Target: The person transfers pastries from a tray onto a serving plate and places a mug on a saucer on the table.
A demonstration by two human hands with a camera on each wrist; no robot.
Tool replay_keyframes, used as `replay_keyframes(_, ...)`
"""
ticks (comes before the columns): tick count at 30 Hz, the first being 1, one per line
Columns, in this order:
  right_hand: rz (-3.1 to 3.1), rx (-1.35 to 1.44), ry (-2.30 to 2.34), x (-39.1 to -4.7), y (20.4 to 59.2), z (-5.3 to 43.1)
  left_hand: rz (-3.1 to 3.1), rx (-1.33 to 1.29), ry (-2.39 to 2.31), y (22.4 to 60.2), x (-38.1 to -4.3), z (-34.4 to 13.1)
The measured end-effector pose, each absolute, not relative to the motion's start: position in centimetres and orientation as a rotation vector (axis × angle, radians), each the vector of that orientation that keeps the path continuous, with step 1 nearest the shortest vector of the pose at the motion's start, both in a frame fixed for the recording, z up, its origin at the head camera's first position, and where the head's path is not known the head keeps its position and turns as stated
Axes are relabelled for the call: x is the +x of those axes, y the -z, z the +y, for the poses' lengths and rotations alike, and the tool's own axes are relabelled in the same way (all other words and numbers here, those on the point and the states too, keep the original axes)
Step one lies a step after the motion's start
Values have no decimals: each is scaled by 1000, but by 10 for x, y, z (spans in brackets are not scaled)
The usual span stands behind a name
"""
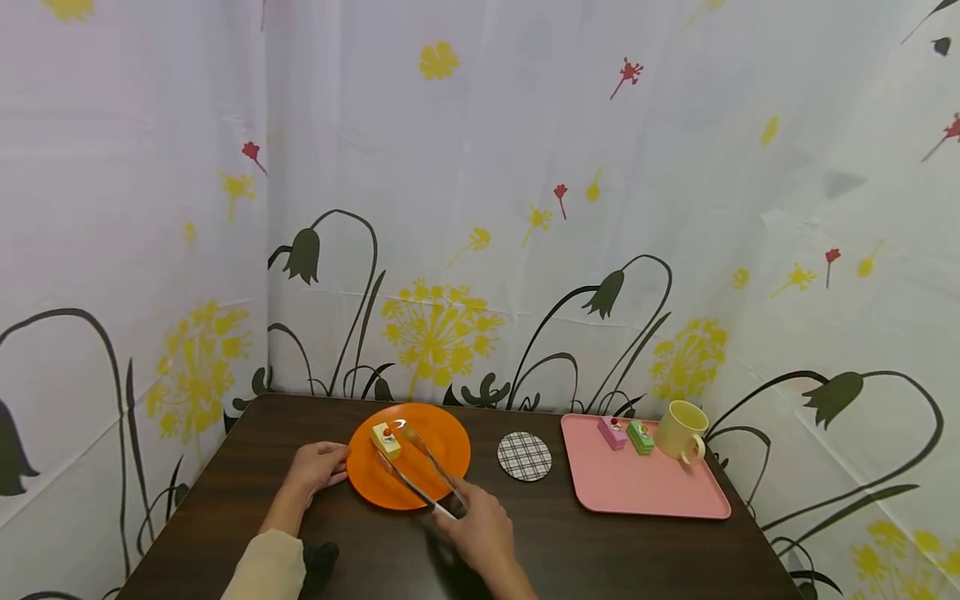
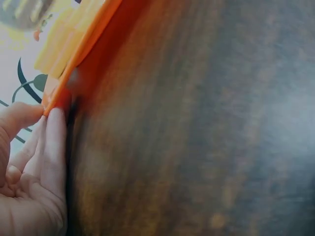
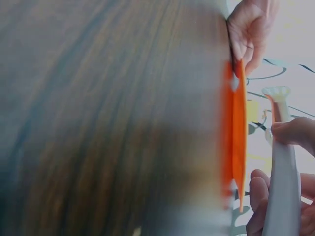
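Observation:
My left hand (image 1: pixel 318 468) pinches the left rim of an orange plate (image 1: pixel 438 433), thumb above and fingers beneath in the left wrist view. A small yellow toy cake slice (image 1: pixel 386 442) with a red topping sits on the plate's left part. In my right hand (image 1: pixel 480 527) I hold metal tongs (image 1: pixel 420 492) over the plate. Their arms are spread, with one tip right by the front of the cake slice and the other beyond its right side. The right wrist view shows the tongs (image 3: pixel 283 191) gripped between thumb and fingers.
Right of the plate lies a round checked coaster (image 1: pixel 524 457). Farther right, a pink tray (image 1: pixel 645 492) carries a pink cake slice (image 1: pixel 612 433), a green cake slice (image 1: pixel 641 437) and a yellow mug (image 1: pixel 681 429). A patterned curtain (image 1: pixel 480 167) hangs behind the dark table (image 1: pixel 570 550).

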State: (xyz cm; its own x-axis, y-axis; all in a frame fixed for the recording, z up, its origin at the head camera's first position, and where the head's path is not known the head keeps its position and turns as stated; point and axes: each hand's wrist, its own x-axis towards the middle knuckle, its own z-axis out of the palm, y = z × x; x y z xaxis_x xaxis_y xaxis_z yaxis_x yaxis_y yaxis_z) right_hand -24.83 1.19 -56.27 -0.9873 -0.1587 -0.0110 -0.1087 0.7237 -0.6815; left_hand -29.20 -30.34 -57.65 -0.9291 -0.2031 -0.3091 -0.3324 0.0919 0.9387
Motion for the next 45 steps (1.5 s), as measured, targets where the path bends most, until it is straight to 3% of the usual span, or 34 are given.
replay_keyframes(18,3016,-182,1173,-235,554,62,2217,-569,-2013,582,-293,-316)
replay_keyframes(27,3128,-27,1072,-241,549,93,2229,-542,-2025,582,-299,-312)
replay_keyframes(45,3095,261,1093,-252,541,204,2265,-519,-1967,591,-301,-308)
